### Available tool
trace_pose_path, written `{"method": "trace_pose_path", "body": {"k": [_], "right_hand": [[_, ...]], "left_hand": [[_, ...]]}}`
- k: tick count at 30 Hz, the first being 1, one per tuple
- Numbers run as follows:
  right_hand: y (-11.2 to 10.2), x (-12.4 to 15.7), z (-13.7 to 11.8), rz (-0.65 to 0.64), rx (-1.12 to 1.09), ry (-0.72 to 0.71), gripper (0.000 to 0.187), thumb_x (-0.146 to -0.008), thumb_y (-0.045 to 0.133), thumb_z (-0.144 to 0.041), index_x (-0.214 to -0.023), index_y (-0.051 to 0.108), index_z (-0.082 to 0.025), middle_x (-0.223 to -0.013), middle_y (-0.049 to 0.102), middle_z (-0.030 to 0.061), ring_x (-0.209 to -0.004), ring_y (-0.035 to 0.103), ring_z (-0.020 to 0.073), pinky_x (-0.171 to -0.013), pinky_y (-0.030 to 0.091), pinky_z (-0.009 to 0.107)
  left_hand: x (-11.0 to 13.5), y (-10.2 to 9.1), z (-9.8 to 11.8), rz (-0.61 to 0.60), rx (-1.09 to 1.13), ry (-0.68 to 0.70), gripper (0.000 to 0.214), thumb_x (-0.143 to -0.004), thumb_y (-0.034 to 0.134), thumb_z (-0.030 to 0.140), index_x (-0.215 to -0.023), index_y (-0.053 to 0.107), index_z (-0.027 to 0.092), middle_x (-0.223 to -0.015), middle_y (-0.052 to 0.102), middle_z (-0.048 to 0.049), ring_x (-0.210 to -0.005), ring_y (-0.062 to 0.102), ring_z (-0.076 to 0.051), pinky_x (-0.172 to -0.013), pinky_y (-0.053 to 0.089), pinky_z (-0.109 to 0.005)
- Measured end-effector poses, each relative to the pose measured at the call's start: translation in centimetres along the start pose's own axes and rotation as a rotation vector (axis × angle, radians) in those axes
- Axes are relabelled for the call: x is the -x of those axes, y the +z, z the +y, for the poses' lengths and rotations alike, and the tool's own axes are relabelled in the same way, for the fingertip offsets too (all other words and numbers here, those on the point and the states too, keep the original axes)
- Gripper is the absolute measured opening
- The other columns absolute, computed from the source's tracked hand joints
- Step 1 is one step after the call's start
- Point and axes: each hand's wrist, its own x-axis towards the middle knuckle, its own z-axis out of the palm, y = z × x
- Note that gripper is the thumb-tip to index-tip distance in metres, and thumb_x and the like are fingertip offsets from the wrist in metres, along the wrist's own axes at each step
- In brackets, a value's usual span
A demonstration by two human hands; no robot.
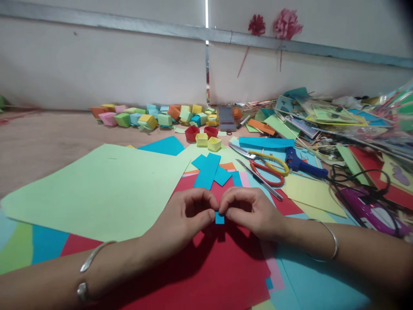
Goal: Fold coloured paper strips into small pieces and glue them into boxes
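Observation:
Between the fingertips of both hands is a small blue paper strip (pixel 220 218), held above a red paper sheet (pixel 193 271). My left hand (pixel 196 211) pinches its left edge, and my right hand (pixel 247 211) pinches the right edge. Fingers cover the upper part of the strip. Just beyond my hands, blue paper strips (pixel 208 170) lie crossed over one another on the red sheet. A pen (pixel 260 180) and scissors (pixel 269 165) with red and yellow handles rest to the right of them.
A large pale green sheet (pixel 97 189) spreads on the left. Small yellow paper boxes (pixel 208 141) and red ones (pixel 192 134) stand ahead. Several coloured paper boxes (pixel 148 122) line the back. On the right are a blue glue gun (pixel 305 164), a purple device (pixel 368 211) with cable, and piled scraps.

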Motion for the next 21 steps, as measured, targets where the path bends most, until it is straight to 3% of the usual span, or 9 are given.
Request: {"method": "trace_pose_path", "body": {"k": [6, 12, 21], "right_hand": [[0.13, 0.30, -0.36, 0.042, 0.170, -0.116, 0.013, -0.074, 0.052, -0.010, -0.076, 0.062, -0.018, -0.076, 0.065, 0.0019, -0.068, 0.058, 0.0124, -0.065, 0.048, 0.026], [0.41, 0.28, -0.35, 0.096, 0.169, -0.050, 0.002, -0.077, 0.056, -0.017, -0.078, 0.056, -0.019, -0.070, 0.060, -0.0012, -0.060, 0.051, 0.0099, -0.056, 0.043, 0.022], [0.34, 0.36, -0.34, 0.120, 0.311, -0.161, 0.009, -0.078, 0.055, -0.011, -0.075, 0.058, -0.019, -0.070, 0.061, -0.0013, -0.060, 0.050, 0.0094, -0.058, 0.043, 0.022]], "left_hand": [[-0.09, 0.19, -0.09, -0.004, -0.090, 0.021, 0.013, -0.073, 0.066, 0.026, -0.071, 0.057, 0.017, -0.062, 0.056, 0.0040, -0.057, 0.051, -0.011, -0.055, 0.041, -0.022], [0.01, 0.27, 0.04, 0.043, -0.167, 0.106, 0.012, -0.075, 0.065, 0.028, -0.076, 0.059, 0.018, -0.070, 0.060, 0.0015, -0.064, 0.055, -0.013, -0.058, 0.045, -0.024], [-0.19, 0.04, -0.03, 0.006, -0.083, -0.011, 0.024, -0.077, 0.067, 0.039, -0.075, 0.059, 0.017, -0.061, 0.059, 0.0015, -0.054, 0.053, -0.012, -0.052, 0.043, -0.024]]}}
